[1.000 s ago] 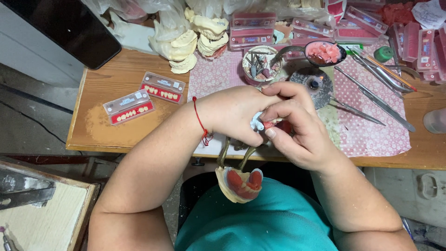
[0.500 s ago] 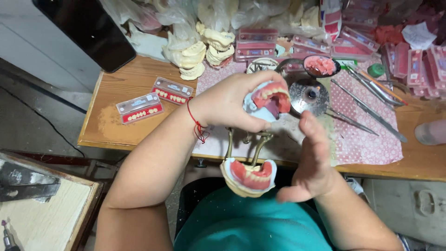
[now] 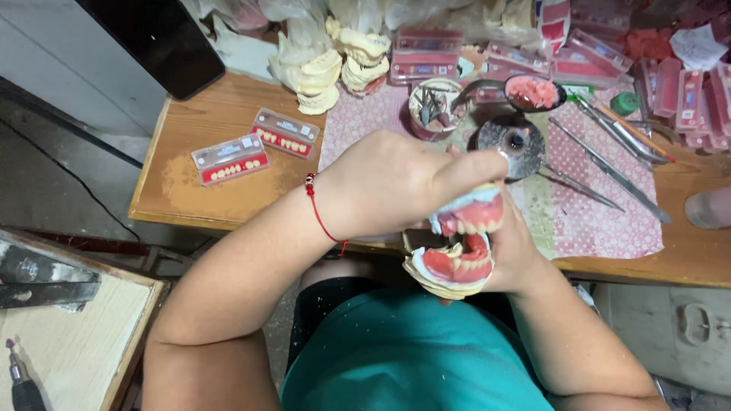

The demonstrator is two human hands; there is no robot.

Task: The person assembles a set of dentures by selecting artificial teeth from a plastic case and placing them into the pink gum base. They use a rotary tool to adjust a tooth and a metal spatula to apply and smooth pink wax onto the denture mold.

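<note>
The left hand (image 3: pixel 388 183) is gripping the upper denture model (image 3: pixel 468 215) directly above the lower denture model (image 3: pixel 449 268), which the right hand (image 3: pixel 512 255) is cupping from below.

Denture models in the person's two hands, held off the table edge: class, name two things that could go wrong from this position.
1. The denture models sit between the left hand and right hand past the table edge, over the lap; a slip could drop them.
2. The metal tools lie loose close behind the hands and could be knocked.
</note>
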